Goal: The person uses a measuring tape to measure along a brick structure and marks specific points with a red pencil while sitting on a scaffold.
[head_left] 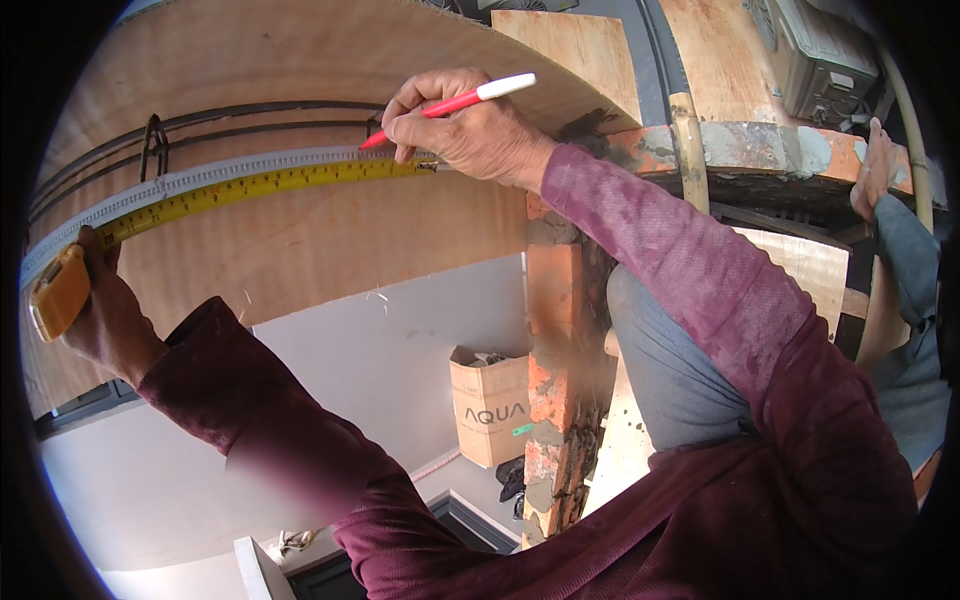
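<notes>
My left hand (118, 318), at the far left, is closed around the yellow case of a tape measure (62, 292). The yellow blade (235, 190) runs out to the right, its tip below my right hand (472, 135). That hand pinches a red pen with a white end (455, 103). The pen's red tip points down-left, at the edge of a pale grey ribbed strip (235, 168); whether it touches cannot be told. Strip and blade lie side by side along a plywood sheet (330, 235). Thin dark steel bars (270, 110) with a bent tie run behind the strip.
Mortar-smeared brickwork (553, 285) rises right of the plywood, and a brick ledge (745, 147) extends rightward. Bamboo poles (690, 150) cross it near my bare foot (875, 170). An outdoor air-conditioning unit (830, 60) stands at upper right. Far below sits a cardboard box (490, 410).
</notes>
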### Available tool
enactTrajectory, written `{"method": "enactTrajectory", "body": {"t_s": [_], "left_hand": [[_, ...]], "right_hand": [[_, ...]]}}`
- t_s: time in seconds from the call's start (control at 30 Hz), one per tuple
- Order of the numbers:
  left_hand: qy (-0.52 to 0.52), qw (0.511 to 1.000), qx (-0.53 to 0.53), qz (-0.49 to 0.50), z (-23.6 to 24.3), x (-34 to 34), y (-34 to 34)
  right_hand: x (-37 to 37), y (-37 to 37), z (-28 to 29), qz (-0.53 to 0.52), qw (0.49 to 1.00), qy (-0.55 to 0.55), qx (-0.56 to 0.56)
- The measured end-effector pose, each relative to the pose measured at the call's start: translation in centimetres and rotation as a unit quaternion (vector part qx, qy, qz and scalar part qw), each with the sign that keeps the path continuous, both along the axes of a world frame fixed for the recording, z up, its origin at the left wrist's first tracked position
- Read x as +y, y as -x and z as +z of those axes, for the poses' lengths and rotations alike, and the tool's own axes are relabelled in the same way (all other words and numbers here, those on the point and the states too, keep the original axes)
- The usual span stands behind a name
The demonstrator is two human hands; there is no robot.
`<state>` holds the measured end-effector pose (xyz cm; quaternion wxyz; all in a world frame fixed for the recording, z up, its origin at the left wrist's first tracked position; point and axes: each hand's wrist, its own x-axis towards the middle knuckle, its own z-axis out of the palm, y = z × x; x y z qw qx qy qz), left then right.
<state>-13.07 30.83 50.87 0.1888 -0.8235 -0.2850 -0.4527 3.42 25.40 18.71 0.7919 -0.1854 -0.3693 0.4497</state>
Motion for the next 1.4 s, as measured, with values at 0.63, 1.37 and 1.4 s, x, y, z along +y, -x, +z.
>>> {"method": "enactTrajectory", "body": {"t_s": [0.63,1.37,1.4], "left_hand": [[-0.006,1.000,-0.011,0.009,-0.5,-0.3,-0.4],[-0.014,0.998,-0.012,0.063,-1.7,-2.9,-2.0],[-0.011,0.998,-0.016,0.060,-1.8,-3.0,-2.1]], "right_hand": [[0.2,-0.1,0.5,0.006,1.000,0.004,0.025],[0.8,-0.1,7.9,-0.041,0.994,-0.082,-0.067],[0.8,-0.1,7.8,-0.044,0.993,-0.077,-0.078]]}}
